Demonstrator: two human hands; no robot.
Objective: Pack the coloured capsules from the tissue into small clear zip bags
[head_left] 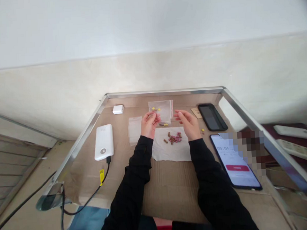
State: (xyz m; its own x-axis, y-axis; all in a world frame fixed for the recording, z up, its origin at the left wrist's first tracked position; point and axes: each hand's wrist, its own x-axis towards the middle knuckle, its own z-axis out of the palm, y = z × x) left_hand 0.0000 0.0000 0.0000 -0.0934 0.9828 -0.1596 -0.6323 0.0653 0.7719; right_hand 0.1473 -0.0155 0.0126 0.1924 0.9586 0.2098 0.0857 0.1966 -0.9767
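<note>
Both arms, in black sleeves, reach forward over the brown cardboard-covered surface (168, 187) and converge towards its far middle. The left hand (150, 124) is raised with its back to the camera, the fingers curled together at the lower left corner of a clear plastic zip bag (162, 110). Something small and brownish shows at the fingertips, but it is too small to tell whether they pinch it or the bag. The right hand (187, 125) hovers just right of the bag with its fingers loosely spread and slightly bent, holding nothing.

The bag lies flat near the far edge between the two hands, with a few yellow tablets inside. Just nearer than the hands is a white paper napkin (171, 150) carrying a small heap of pink and brown pills (174, 138). A second, flat clear plastic pouch (135, 129) lies just left of the left hand.

Further left sit a white power bank (103, 141) with a black cable and a small white plug adapter (118, 109). To the right lie a dark black phone (212, 117) and, nearer, a phone with a lit white screen (235, 162).
</note>
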